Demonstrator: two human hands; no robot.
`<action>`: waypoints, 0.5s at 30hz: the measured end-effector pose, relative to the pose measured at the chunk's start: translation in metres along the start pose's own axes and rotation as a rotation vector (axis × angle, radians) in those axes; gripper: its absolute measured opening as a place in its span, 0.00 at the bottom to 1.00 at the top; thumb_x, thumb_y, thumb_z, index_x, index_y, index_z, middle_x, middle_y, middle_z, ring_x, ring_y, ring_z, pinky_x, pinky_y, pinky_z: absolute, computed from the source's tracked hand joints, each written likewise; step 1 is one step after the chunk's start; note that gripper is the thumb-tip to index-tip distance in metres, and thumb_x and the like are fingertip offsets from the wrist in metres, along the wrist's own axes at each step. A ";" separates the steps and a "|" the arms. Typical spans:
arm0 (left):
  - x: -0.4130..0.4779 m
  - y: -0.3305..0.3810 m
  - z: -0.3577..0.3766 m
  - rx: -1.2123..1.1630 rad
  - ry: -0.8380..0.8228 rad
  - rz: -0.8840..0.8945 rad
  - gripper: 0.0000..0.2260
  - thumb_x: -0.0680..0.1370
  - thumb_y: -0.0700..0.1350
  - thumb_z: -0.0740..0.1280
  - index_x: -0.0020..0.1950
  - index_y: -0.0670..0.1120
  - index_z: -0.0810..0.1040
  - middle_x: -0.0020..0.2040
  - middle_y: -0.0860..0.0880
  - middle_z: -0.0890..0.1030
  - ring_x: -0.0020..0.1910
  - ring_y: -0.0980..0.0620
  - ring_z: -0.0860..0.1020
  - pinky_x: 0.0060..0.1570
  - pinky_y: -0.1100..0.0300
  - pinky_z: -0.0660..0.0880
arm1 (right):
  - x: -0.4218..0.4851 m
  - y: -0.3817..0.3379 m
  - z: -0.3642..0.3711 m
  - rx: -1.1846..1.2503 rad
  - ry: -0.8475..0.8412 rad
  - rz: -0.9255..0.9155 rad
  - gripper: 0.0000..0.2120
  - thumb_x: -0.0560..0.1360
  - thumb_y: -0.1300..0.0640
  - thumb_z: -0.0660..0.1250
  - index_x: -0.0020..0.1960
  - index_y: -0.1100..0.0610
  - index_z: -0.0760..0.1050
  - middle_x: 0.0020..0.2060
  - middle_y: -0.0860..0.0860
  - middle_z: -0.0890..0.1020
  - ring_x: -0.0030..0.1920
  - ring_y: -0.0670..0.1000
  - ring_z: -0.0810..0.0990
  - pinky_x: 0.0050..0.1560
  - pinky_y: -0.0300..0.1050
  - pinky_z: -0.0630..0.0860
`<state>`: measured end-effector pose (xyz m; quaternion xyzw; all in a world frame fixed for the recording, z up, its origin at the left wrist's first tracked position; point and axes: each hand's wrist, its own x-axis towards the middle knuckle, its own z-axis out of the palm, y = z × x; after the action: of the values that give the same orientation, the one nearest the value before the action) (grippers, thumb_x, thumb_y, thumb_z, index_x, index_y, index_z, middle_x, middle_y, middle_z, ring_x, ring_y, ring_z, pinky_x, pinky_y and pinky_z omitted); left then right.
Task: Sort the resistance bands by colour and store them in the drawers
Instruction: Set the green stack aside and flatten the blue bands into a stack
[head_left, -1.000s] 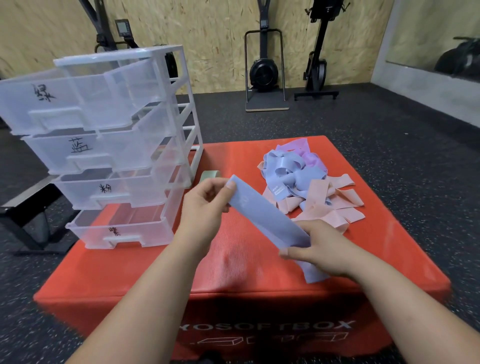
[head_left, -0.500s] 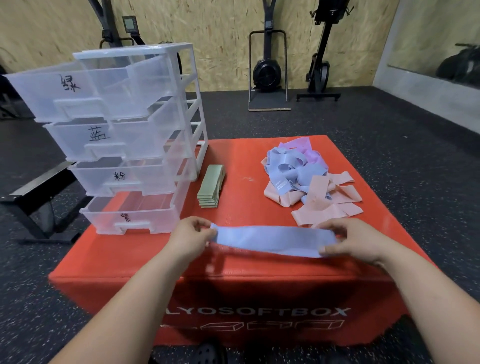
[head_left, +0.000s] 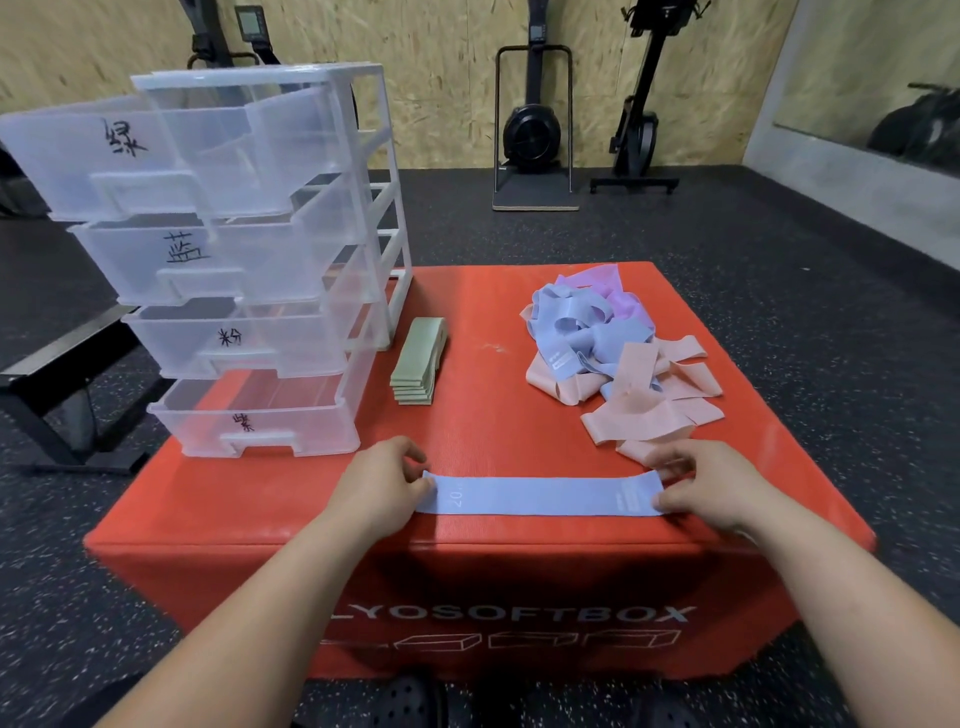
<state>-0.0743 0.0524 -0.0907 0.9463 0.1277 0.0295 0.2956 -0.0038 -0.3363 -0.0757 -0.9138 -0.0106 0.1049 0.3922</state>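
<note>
A flat light-blue fabric resistance band (head_left: 543, 496) lies stretched along the near edge of the red padded box (head_left: 483, 415). The left hand (head_left: 382, 486) and right hand (head_left: 704, 486) pinch its 2 ends, fingers closed on it. A clear plastic 4-drawer unit (head_left: 234, 270) stands at far left.

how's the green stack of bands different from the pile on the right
The green stack is one colour, folded flat and squared up beside the drawer unit. The pile mixes blue, pink and purple bands, loose and tangled. The stack is narrow; the pile sprawls wider. Both lie on the red box, untouched by either hand.
</note>
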 end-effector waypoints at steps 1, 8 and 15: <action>0.000 0.001 0.001 0.027 -0.001 0.007 0.10 0.75 0.48 0.74 0.55 0.54 0.81 0.41 0.56 0.83 0.44 0.54 0.82 0.45 0.55 0.78 | 0.000 0.000 0.002 -0.034 0.001 0.004 0.23 0.61 0.68 0.80 0.49 0.46 0.83 0.45 0.48 0.86 0.47 0.50 0.85 0.49 0.49 0.82; 0.005 0.001 0.000 0.159 0.039 0.029 0.13 0.74 0.53 0.71 0.57 0.57 0.77 0.43 0.52 0.83 0.47 0.48 0.81 0.44 0.52 0.79 | 0.005 -0.003 0.001 -0.170 0.061 0.017 0.17 0.62 0.59 0.81 0.47 0.45 0.83 0.42 0.45 0.85 0.41 0.45 0.83 0.41 0.42 0.76; 0.020 0.027 0.000 0.068 0.152 0.090 0.12 0.76 0.53 0.73 0.58 0.55 0.80 0.44 0.55 0.81 0.48 0.49 0.80 0.50 0.51 0.79 | 0.028 -0.023 -0.008 -0.241 0.234 -0.106 0.11 0.70 0.50 0.79 0.51 0.44 0.82 0.46 0.46 0.83 0.46 0.48 0.81 0.47 0.45 0.74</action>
<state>-0.0489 0.0360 -0.0757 0.9555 0.1080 0.1104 0.2512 0.0262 -0.3230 -0.0589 -0.9583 -0.0256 -0.0254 0.2834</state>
